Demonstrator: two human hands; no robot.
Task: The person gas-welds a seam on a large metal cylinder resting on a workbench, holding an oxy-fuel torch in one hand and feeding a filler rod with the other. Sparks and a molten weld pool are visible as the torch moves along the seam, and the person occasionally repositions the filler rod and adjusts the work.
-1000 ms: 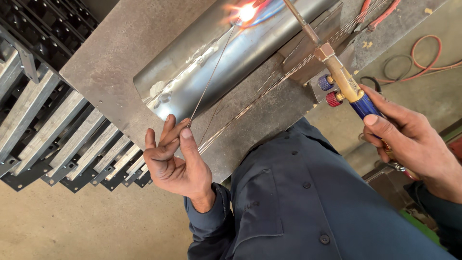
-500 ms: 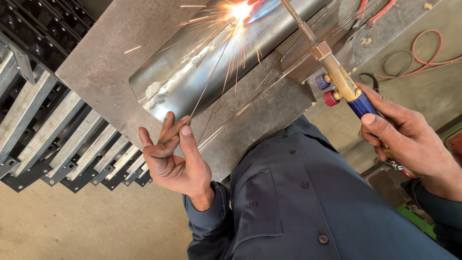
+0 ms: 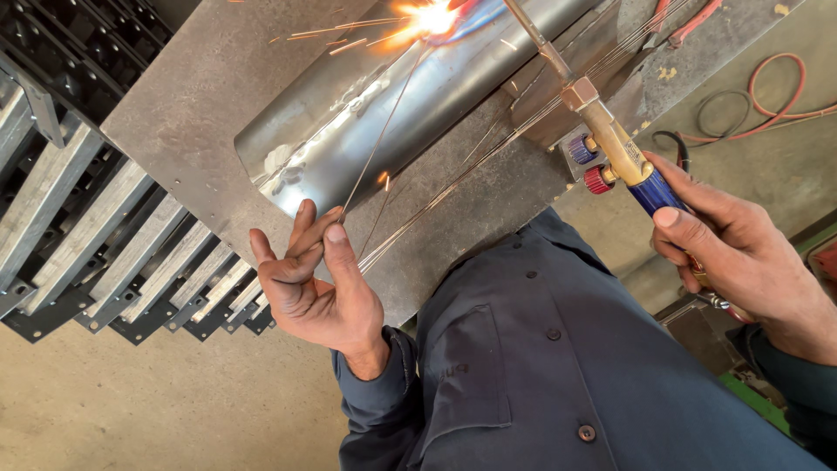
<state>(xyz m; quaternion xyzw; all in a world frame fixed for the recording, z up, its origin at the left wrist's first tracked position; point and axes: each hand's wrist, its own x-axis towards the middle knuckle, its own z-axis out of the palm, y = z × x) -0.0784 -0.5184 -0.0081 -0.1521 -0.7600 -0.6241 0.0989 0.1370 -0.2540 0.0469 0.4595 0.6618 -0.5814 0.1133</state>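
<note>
Now left hand [image 3: 318, 292] fingers pinching filler rod [image 3: 377, 148]; right hand [image 3: 741, 253] fingers wrapped around torch [image 3: 615, 148].

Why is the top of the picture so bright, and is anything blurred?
Head view: the torch flame burns out to white glare, throwing orange spark streaks; the curved metal sheet mirrors that light; the left hand, right hand and filler rod stay sharp.

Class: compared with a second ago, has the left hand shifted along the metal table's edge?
No clear shift: the left hand stays by the table edge, pinching the filler rod.
</note>
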